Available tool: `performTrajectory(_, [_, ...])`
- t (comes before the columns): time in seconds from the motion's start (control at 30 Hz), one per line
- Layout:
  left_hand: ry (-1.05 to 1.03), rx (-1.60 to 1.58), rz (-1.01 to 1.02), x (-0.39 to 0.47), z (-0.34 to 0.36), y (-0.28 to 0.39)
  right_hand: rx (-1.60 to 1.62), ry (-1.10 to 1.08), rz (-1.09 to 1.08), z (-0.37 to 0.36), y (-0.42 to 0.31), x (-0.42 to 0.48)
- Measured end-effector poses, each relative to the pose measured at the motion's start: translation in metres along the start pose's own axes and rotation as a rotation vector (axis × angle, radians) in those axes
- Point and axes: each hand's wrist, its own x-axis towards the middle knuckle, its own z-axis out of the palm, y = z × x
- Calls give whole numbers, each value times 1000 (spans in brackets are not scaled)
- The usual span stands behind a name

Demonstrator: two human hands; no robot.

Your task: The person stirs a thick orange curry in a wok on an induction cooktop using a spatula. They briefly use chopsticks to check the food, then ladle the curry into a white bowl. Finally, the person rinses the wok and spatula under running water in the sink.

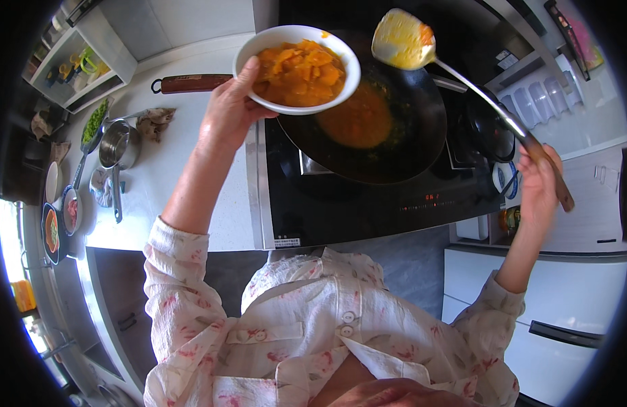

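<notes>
My left hand grips the rim of a white bowl, thumb over the edge. Orange, sauce-coated pieces of food fill much of the bowl, which is over the left rim of a dark wok. Orange liquid lies in the wok's bottom. In my right hand is the wooden handle of a metal spatula; its blade, smeared with orange-yellow sauce, is raised over the wok's far right side. The wok's wooden handle points left behind my left wrist.
The wok stands on a black cooktop with lit red indicators. On the left counter are a steel saucepan, a ladle of chopped greens, a crumpled brown piece and small dishes, one with raw meat. A dark lidded pan stands right.
</notes>
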Motion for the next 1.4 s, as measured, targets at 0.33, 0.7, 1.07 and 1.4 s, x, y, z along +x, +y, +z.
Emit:
performTrajectory(0.33, [130, 19, 29, -35, -35, 33, -690, -594, -301, 87, 38, 60])
performTrajectory(0.7, [257, -35, -4, -65, -54, 32, -712, -512, 7, 56, -9, 73])
performTrajectory(1.07, [298, -94, -51, -75, -57, 33, 122, -9, 555, -1, 119, 15])
performTrajectory(1.4, [246, -95, -50, -72, -58, 31, 336, 161, 533, 40, 119, -21])
